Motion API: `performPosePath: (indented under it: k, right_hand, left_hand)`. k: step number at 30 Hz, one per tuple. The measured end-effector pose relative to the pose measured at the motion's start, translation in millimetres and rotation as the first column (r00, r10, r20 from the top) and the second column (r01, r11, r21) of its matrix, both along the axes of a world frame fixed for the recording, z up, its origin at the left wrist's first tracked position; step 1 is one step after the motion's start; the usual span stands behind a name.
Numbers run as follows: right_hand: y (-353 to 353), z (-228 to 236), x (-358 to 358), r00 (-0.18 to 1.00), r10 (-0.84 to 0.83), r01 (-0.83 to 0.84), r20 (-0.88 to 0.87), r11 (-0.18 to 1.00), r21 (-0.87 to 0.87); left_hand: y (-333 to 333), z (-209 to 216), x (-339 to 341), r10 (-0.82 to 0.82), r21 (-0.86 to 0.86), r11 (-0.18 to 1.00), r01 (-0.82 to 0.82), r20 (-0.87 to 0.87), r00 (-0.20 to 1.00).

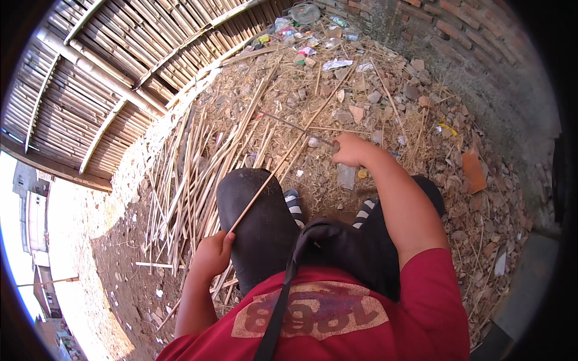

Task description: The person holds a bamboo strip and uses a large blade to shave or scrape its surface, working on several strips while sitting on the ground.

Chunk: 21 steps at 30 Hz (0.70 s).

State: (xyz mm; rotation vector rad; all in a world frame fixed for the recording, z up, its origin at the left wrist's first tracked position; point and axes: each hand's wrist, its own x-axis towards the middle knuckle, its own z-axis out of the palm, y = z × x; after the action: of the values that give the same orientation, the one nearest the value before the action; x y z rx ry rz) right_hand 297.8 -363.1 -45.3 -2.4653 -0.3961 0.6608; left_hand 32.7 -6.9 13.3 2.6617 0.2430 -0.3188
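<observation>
My left hand, beside my left knee, is closed round the lower end of a long, thin bamboo stick. The stick slants up and away to the right, passing over that knee. Ahead of my right knee, my right hand is closed on the near end of a thin dark rod. This rod points to the left and crosses the bamboo stick; whether it is a blade or a plain bar I cannot tell. Left of my legs lies a loose pile of split bamboo sticks.
A bamboo-slat screen stands at the upper left, and a brick wall runs along the right. Rubble, straw and litter cover the ground, including an orange brick piece and a clear plastic piece between my feet.
</observation>
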Motion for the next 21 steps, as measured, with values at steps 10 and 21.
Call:
performPosePath:
  k: [10,21]
  right_hand:
    - [5,-9,1,0.996,0.071,-0.072,-0.050,0.997,-0.009]
    - [1,22,-13,0.972,0.102,-0.102,-0.212,0.995,0.010]
  left_hand:
    - [1,-5,2,0.053,-0.147,0.988,-0.052,0.008,0.999]
    - [-9,-12,-7,0.002,0.042,0.999,-0.007,0.125,0.992]
